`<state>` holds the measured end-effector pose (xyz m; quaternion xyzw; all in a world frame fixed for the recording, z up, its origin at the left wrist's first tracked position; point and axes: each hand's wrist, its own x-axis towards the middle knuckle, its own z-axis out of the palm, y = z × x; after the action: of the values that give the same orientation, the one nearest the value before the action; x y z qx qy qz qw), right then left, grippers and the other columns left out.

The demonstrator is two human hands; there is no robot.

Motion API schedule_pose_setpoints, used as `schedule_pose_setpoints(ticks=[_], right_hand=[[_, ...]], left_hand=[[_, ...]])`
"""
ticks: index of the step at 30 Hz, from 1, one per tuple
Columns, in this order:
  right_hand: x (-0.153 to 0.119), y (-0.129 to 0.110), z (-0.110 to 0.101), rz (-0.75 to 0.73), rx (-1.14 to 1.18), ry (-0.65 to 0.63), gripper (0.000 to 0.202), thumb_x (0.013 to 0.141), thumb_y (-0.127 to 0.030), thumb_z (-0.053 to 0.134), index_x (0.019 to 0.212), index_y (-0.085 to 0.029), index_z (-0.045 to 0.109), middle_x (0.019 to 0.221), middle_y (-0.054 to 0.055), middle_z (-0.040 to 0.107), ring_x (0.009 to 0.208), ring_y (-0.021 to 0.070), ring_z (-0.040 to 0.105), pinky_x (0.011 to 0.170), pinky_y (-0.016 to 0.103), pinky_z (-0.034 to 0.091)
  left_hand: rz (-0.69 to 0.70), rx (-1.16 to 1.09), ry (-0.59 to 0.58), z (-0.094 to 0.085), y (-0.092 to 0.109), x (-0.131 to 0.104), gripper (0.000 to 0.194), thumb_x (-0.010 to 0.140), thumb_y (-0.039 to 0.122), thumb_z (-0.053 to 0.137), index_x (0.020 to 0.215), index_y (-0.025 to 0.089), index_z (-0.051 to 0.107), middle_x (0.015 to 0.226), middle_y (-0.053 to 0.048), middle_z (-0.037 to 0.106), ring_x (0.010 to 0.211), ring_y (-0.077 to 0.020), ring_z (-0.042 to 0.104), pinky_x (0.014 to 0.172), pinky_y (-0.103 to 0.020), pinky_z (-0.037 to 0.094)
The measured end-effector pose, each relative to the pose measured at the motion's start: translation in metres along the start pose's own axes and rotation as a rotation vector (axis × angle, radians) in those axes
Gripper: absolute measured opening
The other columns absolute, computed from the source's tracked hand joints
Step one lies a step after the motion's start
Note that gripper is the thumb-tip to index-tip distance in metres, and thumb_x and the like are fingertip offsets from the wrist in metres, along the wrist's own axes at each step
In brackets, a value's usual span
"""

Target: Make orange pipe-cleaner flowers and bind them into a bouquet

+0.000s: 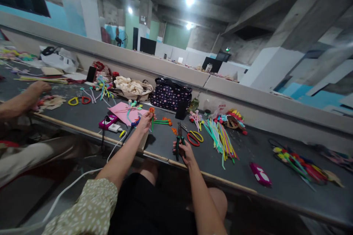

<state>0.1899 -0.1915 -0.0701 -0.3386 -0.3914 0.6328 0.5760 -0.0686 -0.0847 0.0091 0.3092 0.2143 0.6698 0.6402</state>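
Observation:
My left hand (pixel 145 121) pinches a small orange pipe-cleaner flower (pixel 152 110) with a green stem, held just above the table. In my right hand (pixel 186 151) is a pair of pliers (pixel 179 140) with dark green handles, its jaws pointing away from me. Orange flowers on green stems (pixel 163 121) lie between the two hands. A loose orange piece (pixel 174 131) rests left of the pliers' jaws. Scissors with red and yellow handles (pixel 195 137) lie just right of the pliers. Beside my left hand is a pink sheet (pixel 124 112) with pipe-cleaner pieces on it.
Bundled colourful pipe cleaners (pixel 222 137) lie to the right, with a magenta box (pixel 260 174) beyond. A dotted dark bag (pixel 171 95) stands against the partition. A white power adapter (pixel 114 127) and cable lie left. Another person's hand (pixel 40 88) is at the far left.

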Motion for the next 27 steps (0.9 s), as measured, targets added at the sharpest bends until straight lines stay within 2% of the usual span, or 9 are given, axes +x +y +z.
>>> schedule_pose_setpoints(ticks=[6,11,17,20,23,27], right_hand=[[0.0,0.001,-0.001,0.006,-0.014,-0.009,0.026,0.067,-0.021,0.073,0.085,-0.018,0.054,0.089,0.008,0.072,0.074,0.021,0.069,0.062,0.034,0.058],[-0.005,-0.002,0.004,0.009,-0.005,-0.01,0.025,0.069,-0.022,0.073,0.085,-0.019,0.054,0.09,0.008,0.071,0.075,0.0203,0.069,0.062,0.033,0.058],[-0.008,-0.007,0.012,0.021,0.017,0.0,0.022,0.072,-0.024,0.072,0.087,-0.019,0.056,0.091,0.007,0.07,0.076,0.0203,0.067,0.059,0.032,0.057],[0.004,-0.02,0.017,0.03,0.035,-0.041,0.021,0.075,-0.024,0.071,0.088,-0.019,0.056,0.094,0.008,0.07,0.078,0.0208,0.068,0.06,0.032,0.058],[0.026,-0.04,0.022,0.015,0.005,-0.077,0.021,0.075,-0.024,0.072,0.088,-0.019,0.056,0.093,0.008,0.07,0.077,0.0209,0.068,0.06,0.032,0.059],[0.061,-0.055,0.019,-0.006,0.003,-0.093,0.021,0.077,-0.025,0.071,0.09,-0.019,0.056,0.094,0.007,0.07,0.079,0.0196,0.069,0.064,0.031,0.06]], left_hand=[[0.061,0.015,-0.098,0.003,-0.002,0.011,0.037,0.054,0.031,0.085,0.079,0.014,0.065,0.074,-0.001,0.066,0.068,-0.0105,0.062,0.072,-0.026,0.053],[0.061,0.074,-0.147,0.002,0.003,0.018,0.032,0.056,0.027,0.084,0.078,0.014,0.065,0.075,-0.002,0.066,0.07,-0.0114,0.062,0.072,-0.027,0.052],[0.075,0.0,-0.09,0.013,0.008,0.047,0.036,0.054,0.026,0.085,0.082,0.015,0.065,0.075,0.0,0.065,0.069,-0.0098,0.06,0.074,-0.027,0.052],[-0.009,-0.029,-0.068,0.026,-0.006,0.069,0.032,0.055,0.021,0.085,0.079,0.014,0.064,0.074,0.0,0.066,0.07,-0.0103,0.061,0.072,-0.026,0.052],[-0.093,-0.08,-0.033,0.034,-0.032,0.087,0.028,0.057,0.017,0.083,0.076,0.014,0.062,0.072,0.001,0.064,0.067,-0.0101,0.061,0.072,-0.027,0.053],[-0.184,-0.111,-0.02,0.025,-0.066,0.099,0.026,0.06,0.016,0.082,0.075,0.014,0.061,0.072,0.001,0.064,0.067,-0.0102,0.062,0.074,-0.029,0.054]])
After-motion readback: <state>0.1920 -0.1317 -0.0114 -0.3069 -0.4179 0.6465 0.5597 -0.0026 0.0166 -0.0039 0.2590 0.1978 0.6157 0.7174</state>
